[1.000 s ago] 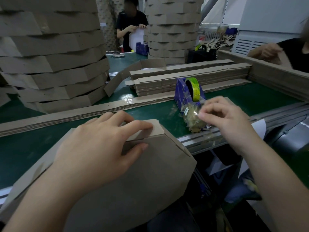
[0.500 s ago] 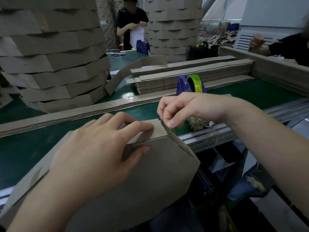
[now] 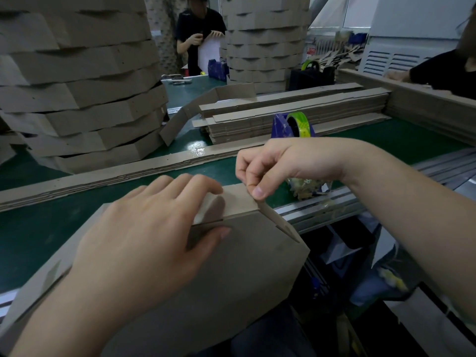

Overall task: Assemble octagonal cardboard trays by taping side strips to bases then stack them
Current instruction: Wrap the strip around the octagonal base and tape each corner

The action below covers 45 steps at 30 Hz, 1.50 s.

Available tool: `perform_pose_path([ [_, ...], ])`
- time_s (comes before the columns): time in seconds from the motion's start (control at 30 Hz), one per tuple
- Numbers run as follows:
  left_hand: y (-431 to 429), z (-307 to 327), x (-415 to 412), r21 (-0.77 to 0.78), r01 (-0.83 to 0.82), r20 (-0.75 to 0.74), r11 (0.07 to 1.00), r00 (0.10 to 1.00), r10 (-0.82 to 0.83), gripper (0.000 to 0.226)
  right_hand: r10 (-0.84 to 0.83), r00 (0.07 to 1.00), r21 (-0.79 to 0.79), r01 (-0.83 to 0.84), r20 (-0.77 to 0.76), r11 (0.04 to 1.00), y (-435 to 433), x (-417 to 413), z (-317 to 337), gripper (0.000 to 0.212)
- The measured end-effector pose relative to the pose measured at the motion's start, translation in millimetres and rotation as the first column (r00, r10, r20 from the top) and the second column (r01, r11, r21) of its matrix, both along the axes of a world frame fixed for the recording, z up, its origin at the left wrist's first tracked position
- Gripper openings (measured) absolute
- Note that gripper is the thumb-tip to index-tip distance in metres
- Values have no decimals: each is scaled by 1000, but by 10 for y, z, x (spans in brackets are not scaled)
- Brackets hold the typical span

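Observation:
An octagonal cardboard base (image 3: 231, 274) leans over the near edge of the green table (image 3: 38, 228), with a folded side strip (image 3: 237, 202) along its upper edge. My left hand (image 3: 144, 233) grips that joint, fingers over the strip and thumb on the base. My right hand (image 3: 273, 168) hovers at the strip's right corner, thumb and forefinger pinching a clear piece of tape that is hard to make out. Behind it stands a blue tape dispenser (image 3: 283, 127) with a green-yellow roll.
Tall stacks of finished trays (image 3: 77, 94) fill the left and the far middle (image 3: 265, 39). Flat side strips (image 3: 283, 117) lie piled beyond the dispenser, and one long strip (image 3: 103, 176) crosses the table. Two people work at the back and the right.
My right hand came from the dispenser leftward to the strip's right corner, pinching tape. My left hand kept its grip on the joint.

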<state>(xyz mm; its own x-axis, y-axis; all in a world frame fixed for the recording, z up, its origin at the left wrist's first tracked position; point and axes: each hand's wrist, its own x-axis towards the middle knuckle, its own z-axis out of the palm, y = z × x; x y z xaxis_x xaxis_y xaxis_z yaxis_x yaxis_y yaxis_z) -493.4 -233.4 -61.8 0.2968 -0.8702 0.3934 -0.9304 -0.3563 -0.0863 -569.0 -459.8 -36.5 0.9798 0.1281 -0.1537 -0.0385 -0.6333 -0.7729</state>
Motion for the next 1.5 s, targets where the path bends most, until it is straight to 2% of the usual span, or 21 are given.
perform_pose_path([
  [0.2,18,10,4,89,55,1,994,998,-56,43,5,1000,-28,-6,-30,1000,23,-5,37,7],
  [0.27,15,2,15,107,57,9,993,998,-58,42,5,999,-51,-7,-46,999,24,-9,42,14],
  [0.33,15,-8,12,96,55,4,994,998,-56,40,-12,998,-69,7,-62,998,12,-18,46,22],
  [0.47,6,-30,-10,61,41,15,997,999,-42,39,-48,994,-111,37,-95,993,43,-17,47,22],
  [0.63,86,-51,33,0,42,16,999,999,-42,37,-205,975,-280,174,-83,944,-27,-68,22,38],
  [0.83,116,-54,58,-22,38,18,999,999,-38,36,-158,984,-132,147,-76,980,19,-198,-70,54],
  [0.93,103,-50,51,-16,37,9,999,999,-37,37,-131,991,18,131,-19,991,69,-231,-100,37],
  [1.03,93,-57,51,-12,40,27,999,999,-40,37,-142,990,102,138,26,985,74,-245,-118,17],
  [1.2,113,-69,68,-12,19,-13,1000,1000,-19,36,-163,984,205,175,-75,963,85,-208,-204,17],
  [1.3,121,-70,77,5,7,-27,1000,1000,-7,37,-176,981,238,192,-84,952,93,-174,-255,17],
  [1.5,101,-74,59,15,10,-33,1000,999,-9,38,-215,956,225,258,-200,940,92,-140,-279,18],
])
